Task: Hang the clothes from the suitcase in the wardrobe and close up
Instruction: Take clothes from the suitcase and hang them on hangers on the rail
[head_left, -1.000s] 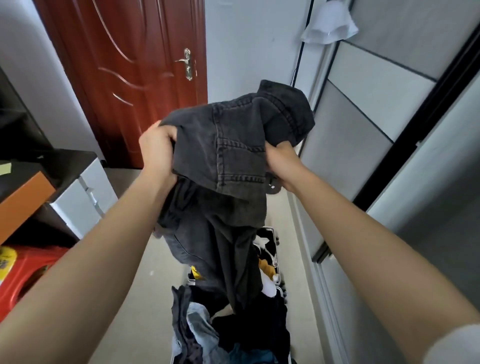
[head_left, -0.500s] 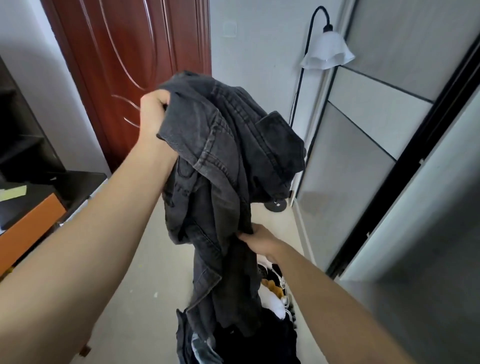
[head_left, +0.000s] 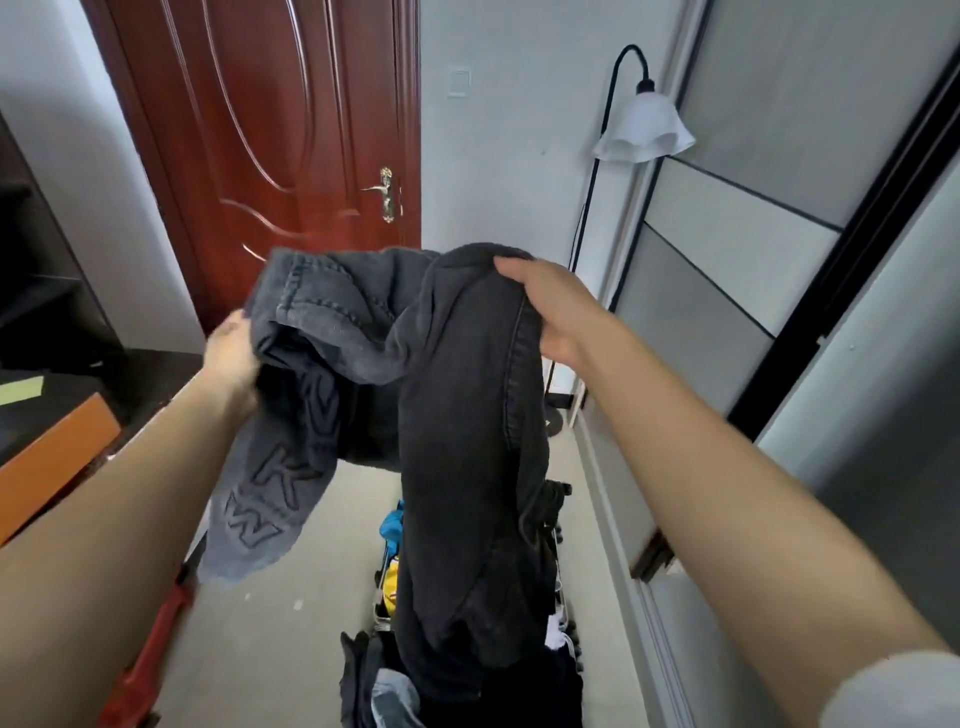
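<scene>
While right hand (head_left: 550, 312) grips dark garment (head_left: 467, 415), pale floor (head_left: 270, 597), red door (head_left: 270, 130), lamp (head_left: 644, 130)

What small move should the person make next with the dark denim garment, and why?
Likely shake it out flat: left hand and right hand grip the dark denim jacket bunched and twisted above the suitcase, with no hanger in view.

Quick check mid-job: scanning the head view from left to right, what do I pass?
orange-edged cabinet → left hand → denim jacket → right hand → floor lamp → wardrobe door
</scene>
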